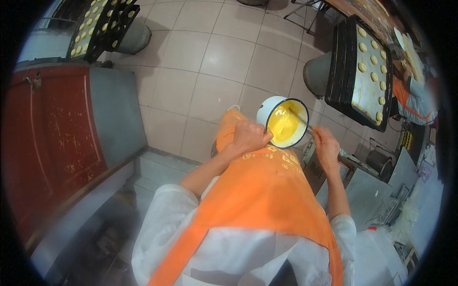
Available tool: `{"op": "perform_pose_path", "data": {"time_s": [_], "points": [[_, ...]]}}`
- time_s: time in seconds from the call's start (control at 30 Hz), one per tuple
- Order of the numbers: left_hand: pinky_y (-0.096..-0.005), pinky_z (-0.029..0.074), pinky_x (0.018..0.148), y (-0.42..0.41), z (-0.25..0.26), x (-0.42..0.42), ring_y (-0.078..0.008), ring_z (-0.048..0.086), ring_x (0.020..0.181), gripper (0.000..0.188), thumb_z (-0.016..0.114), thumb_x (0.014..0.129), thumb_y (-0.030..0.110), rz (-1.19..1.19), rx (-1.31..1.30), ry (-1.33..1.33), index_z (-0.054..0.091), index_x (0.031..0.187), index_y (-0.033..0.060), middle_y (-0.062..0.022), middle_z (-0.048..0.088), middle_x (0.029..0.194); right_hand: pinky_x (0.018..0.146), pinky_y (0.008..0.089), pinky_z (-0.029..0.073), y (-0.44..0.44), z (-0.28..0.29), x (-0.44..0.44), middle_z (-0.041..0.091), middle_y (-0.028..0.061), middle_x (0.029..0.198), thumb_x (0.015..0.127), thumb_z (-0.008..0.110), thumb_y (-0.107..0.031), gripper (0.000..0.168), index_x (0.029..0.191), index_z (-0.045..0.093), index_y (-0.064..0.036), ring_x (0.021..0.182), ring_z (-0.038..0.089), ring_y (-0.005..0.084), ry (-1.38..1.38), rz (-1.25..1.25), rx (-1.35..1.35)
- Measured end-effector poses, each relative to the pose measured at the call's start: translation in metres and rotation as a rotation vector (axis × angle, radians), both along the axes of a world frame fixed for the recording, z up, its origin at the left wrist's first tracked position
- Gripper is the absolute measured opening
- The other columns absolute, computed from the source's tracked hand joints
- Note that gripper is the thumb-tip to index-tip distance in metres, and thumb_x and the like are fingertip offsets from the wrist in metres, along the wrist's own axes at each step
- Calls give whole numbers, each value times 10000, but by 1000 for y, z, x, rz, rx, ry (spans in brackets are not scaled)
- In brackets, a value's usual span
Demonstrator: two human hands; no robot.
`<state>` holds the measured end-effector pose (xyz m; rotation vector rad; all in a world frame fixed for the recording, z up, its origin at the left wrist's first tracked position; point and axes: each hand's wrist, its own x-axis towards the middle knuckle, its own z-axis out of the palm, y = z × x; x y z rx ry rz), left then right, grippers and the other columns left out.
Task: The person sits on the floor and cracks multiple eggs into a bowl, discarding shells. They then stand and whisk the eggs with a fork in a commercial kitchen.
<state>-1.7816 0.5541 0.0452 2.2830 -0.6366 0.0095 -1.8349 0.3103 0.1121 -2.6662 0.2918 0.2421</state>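
Note:
My left hand (251, 136) grips the near left side of a white enamel pot (263, 111) with a dark blue rim, held tilted in front of my orange apron (264, 186). Inside the pot is glossy yellow liquid (282, 125) that looks like beaten egg. My right hand (326, 146) is closed around the handle of a thin utensil (300, 119). Its far end dips into the yellow liquid, so its kind cannot be made out.
Stacked black baking trays (372, 85) with round dough pieces stand on a grey drum (316, 77) at right. More dough-filled trays (87, 32) are at upper left, above a red wooden door (61, 121). A co-worker in an orange apron (400, 93) stands by a table at far right.

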Motion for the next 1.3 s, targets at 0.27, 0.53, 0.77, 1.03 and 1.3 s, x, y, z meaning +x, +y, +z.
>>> {"op": "perform_pose_path", "data": {"time_s": [0.27, 0.53, 0.77, 1.03, 1.3], "points": [[-364, 332, 356, 0, 5, 3, -265, 421, 336, 297, 575, 630, 216, -12, 49, -4, 497, 409, 32, -128, 438, 392, 717, 385, 477, 0, 9, 7, 619, 129, 931, 797, 555, -138, 200, 976, 623, -79, 812, 599, 314, -4, 25, -5], [-363, 333, 358, 1, 2, 3, -261, 419, 335, 295, 577, 629, 208, 11, 37, -38, 495, 408, 31, -127, 438, 391, 712, 340, 474, 5, 15, 10, 625, 122, 895, 806, 567, -94, 164, 955, 627, -57, 813, 603, 281, 7, 38, -34], [-365, 372, 371, -2, 3, 1, -268, 462, 351, 298, 574, 626, 233, -14, 99, 18, 523, 416, 29, -133, 460, 398, 717, 346, 472, 2, 11, 6, 624, 125, 888, 811, 564, -102, 155, 948, 626, -62, 821, 602, 280, 10, -84, 143], [-362, 303, 347, -5, 1, 3, -251, 380, 313, 297, 559, 633, 185, -7, 5, -28, 472, 394, 33, -122, 418, 375, 721, 383, 475, 3, 12, 7, 620, 148, 911, 803, 513, -121, 219, 984, 629, -79, 812, 597, 324, 75, -89, 223], [-369, 362, 367, 0, 3, 3, -271, 458, 355, 302, 570, 630, 237, -10, 101, 19, 516, 410, 37, -129, 462, 400, 754, 349, 472, 6, 7, -2, 613, 148, 983, 819, 511, -122, 221, 1001, 624, -68, 877, 595, 313, 191, 23, 202]]}}
